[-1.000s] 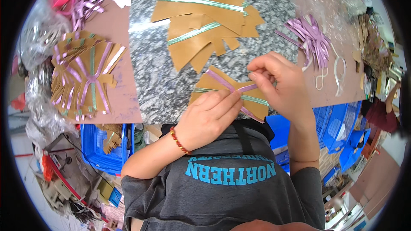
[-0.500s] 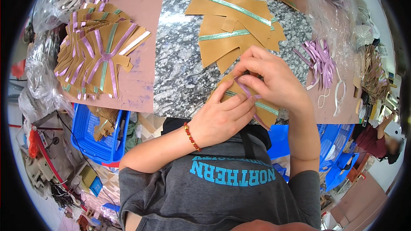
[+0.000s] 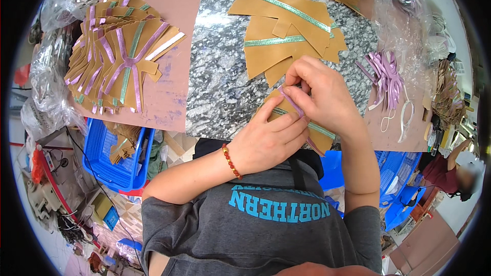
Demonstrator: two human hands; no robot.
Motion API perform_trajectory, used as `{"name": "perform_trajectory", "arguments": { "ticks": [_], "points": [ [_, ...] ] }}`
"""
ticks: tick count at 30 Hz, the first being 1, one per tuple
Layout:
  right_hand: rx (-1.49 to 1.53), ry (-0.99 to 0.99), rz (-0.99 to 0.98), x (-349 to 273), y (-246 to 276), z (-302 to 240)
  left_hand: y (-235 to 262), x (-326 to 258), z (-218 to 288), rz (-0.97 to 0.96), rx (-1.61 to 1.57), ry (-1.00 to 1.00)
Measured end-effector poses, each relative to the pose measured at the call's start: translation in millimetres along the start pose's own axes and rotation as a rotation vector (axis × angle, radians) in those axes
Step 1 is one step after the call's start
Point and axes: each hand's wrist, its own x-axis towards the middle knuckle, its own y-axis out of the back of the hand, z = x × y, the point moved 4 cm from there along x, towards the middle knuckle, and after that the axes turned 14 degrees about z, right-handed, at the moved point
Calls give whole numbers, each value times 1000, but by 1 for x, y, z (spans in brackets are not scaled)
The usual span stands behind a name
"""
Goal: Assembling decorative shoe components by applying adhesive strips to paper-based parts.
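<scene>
Nearest the camera: grey shirt (image 3: 266,225) with teal lettering, both forearms coming up from it. A red bead bracelet (image 3: 231,161) sits on the left wrist.

Left hand (image 3: 268,140): palm down, fingers together and pressed flat onto a tan cutout (image 3: 319,134), pinning it at the near edge of the stone slab (image 3: 220,71). The thumb reaches up toward the other hand.

Right hand (image 3: 322,94): just above the left, touching it. Thumb and forefinger are closed in a pinch on a thin purple strip (image 3: 292,103) that runs diagonally across the cutout. The strip's lower end pokes out below the hands, over the slab's edge. A green strip also crosses the cutout.

Beyond the hands, on the slab: a loose pile of tan cutouts (image 3: 286,36), each with a green strip along it, overlapping one another. A further stack lies at the slab's far edge, top of view.

Left of the slab, on the brown tabletop (image 3: 169,102): a fanned stack of finished pieces (image 3: 117,59), tan with purple and green strips.

Right of the slab: a bundle of purple strips (image 3: 386,74) by clear plastic wrap.

Below the table's left edge: a blue basket (image 3: 110,161) holding a few tan scraps.

Far right, another person (image 3: 452,171) in a dark red top, well apart.
</scene>
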Motion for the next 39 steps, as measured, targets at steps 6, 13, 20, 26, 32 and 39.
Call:
{"name": "perform_trajectory", "arguments": {
  "ticks": [6, 13, 20, 26, 32, 39],
  "points": [
    [21, -12, 69, -5, -2, -1, 28, -8, 6, 159, -137, -24],
    [164, -97, 214, -39, 8, -5, 65, -24, -18, 206, -96, 129],
    [56, 62, 153, -64, 0, -17, 76, -29, -37, 353, -31, 484],
    [8, 43, 137, -63, -20, -29, 65, -31, -35, 224, -470, 841],
    [12, 69, 68, -62, -20, -29, 69, -22, -39, -71, -352, 785],
    [74, -15, 58, -61, -20, -26, 76, -23, -43, -71, -306, 945]
  ]
}}
